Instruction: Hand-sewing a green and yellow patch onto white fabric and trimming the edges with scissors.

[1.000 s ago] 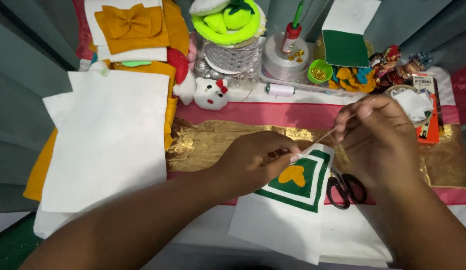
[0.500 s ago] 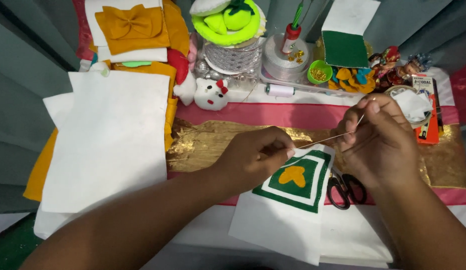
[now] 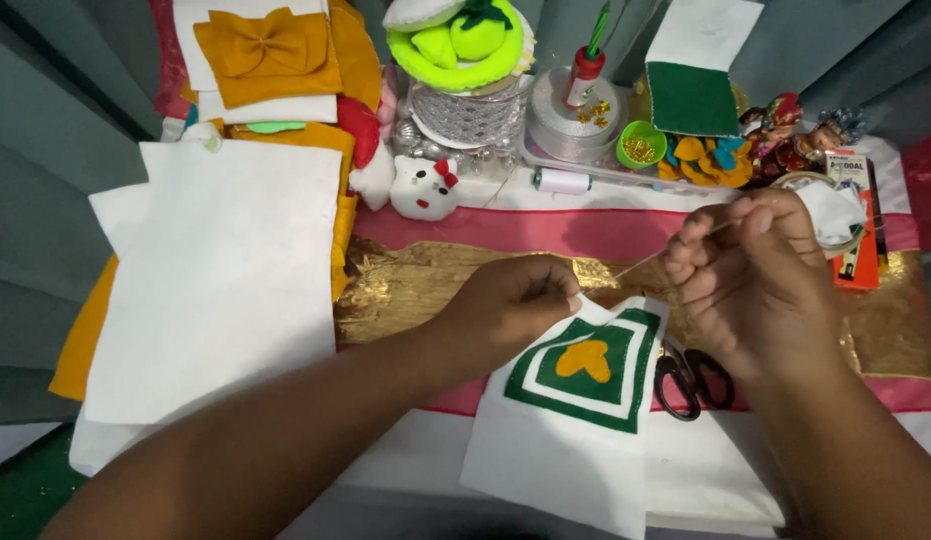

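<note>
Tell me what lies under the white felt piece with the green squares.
Under the felt piece show more white sheets and the pink-and-gold cloth. Black scissors lie at its right edge. Whatever is directly beneath its middle is covered.

Grey-teal curtain folds (image 3: 46, 200) hang along the left edge and far corners of the table (image 3: 486, 225), evenly lit.

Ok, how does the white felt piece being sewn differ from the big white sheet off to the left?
The felt piece under the left hand carries green square borders and an orange shape; the big white sheet is plain. The felt piece is smaller and lies tilted, while the sheet sits squarer on a stack of orange and white sheets. A thread runs from the felt piece to the right hand; nothing touches the sheet. Both are white and flat.
</note>
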